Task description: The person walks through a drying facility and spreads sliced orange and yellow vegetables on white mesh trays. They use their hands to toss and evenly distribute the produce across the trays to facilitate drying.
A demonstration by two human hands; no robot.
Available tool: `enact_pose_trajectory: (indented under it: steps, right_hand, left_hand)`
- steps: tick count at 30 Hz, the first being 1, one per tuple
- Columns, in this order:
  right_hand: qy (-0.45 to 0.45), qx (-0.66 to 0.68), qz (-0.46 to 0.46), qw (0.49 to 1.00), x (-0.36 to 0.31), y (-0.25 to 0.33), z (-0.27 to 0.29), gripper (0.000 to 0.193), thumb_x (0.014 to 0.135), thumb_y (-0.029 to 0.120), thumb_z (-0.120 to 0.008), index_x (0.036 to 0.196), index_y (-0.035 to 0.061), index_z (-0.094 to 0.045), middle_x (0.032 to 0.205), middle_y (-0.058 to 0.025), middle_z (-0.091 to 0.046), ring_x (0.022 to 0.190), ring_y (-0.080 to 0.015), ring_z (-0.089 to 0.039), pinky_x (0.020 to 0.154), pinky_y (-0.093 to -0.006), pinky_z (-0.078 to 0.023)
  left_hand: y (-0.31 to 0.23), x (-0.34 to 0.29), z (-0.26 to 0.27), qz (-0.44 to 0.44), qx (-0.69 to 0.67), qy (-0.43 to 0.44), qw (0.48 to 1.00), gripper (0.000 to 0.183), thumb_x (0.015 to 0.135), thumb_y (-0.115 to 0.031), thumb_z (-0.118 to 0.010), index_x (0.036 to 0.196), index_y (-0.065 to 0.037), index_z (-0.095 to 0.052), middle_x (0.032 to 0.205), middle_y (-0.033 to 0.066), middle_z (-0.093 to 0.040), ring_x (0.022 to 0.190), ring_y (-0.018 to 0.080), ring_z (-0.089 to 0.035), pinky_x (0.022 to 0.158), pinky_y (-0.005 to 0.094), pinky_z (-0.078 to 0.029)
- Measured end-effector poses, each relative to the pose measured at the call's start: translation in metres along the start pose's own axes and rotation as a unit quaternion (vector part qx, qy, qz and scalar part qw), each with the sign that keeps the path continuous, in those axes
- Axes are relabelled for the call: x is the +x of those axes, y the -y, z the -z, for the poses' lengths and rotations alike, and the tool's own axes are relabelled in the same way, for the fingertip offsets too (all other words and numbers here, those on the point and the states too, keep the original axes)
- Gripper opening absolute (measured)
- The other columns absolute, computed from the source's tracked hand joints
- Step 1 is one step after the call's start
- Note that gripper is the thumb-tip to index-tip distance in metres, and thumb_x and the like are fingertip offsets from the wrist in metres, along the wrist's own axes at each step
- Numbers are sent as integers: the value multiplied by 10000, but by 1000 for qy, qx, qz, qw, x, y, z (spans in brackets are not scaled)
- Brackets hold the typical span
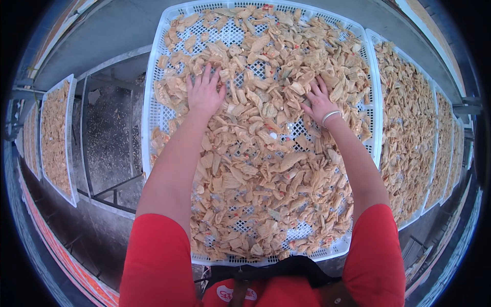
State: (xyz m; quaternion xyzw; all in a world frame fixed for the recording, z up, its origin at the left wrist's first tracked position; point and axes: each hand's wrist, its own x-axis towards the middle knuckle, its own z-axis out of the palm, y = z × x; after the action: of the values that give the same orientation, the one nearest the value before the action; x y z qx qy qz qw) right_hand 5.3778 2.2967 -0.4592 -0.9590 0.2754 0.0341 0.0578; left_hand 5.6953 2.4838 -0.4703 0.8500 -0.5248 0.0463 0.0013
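Observation:
A large white slatted plastic tray (148,110) lies in front of me, its grid floor showing through in patches. Pale tan, wrinkled slices of what looks like dried food (291,161) cover most of it, with small red bits among them. My left hand (205,92) rests on the slices in the upper left part, fingers spread and pointing away from me. On the upper right, my right hand (321,102) lies on the slices with fingers apart, some fingertips partly hidden among pieces. A light-coloured bangle (331,116) circles my right wrist. Neither hand grips a piece.
More filled trays (404,128) stand in a row to the right, the closest beside mine. At left, past a gap with a metal frame (84,138) and crumb-strewn dark floor (110,133), stands another filled tray (56,138). A grey ledge (112,33) runs along the far side.

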Motion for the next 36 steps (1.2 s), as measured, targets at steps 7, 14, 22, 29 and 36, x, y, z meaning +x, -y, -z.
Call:
enact_pose_trajectory:
  steps: [7, 14, 22, 29, 36]
  right_hand:
    - [-130, -17, -105, 986, 48, -30, -16, 562, 915, 493, -551, 1429, 302, -429, 1573, -71, -233, 1468, -336, -127, 1150, -486, -285]
    - [-57, -27, -272, 960, -108, 30, -15, 576, 813, 550, -624, 1330, 317, -523, 1426, -45, -413, 1380, -297, -301, 1014, -631, -311]
    - [-50, 103, -95, 989, -253, 177, -16, 452, 689, 370, -732, 1098, 201, -638, 1127, -45, -561, 1112, -252, -515, 970, -469, -341]
    - [-38, 4, -299, 953, -368, 122, -30, 525, 763, 309, -654, 1276, 243, -563, 1287, -88, -516, 1215, -309, -457, 1068, -578, -254]
    - [-86, 125, -225, 963, -338, 238, -44, 580, 747, 485, -684, 1286, 298, -579, 1421, -161, -382, 1353, -344, -322, 1072, -692, -146]
  left_hand:
    - [-50, -15, 3, -109, -125, -116, 979, 610, 864, -428, -603, 1432, -277, -437, 1530, 79, -316, 1385, 353, -287, 1109, 614, -209]
    - [-43, -106, 18, -112, -44, 12, 993, 750, 763, -440, -701, 1447, -370, -400, 1494, 75, -370, 1371, 347, -308, 1063, 649, -241]
    - [-46, -170, 24, -133, -85, -29, 987, 549, 830, -423, -650, 1361, -349, -528, 1426, 89, -432, 1353, 311, -348, 1083, 649, -178]
    - [-79, -333, 52, -261, -194, 99, 941, 594, 776, -309, -692, 1345, -347, -526, 1360, 108, -465, 1300, 242, -418, 1084, 654, -196]
    - [3, -427, 50, 15, -74, 4, 997, 647, 782, -322, -681, 1393, -308, -470, 1389, 99, -438, 1345, 273, -361, 1085, 649, -182]
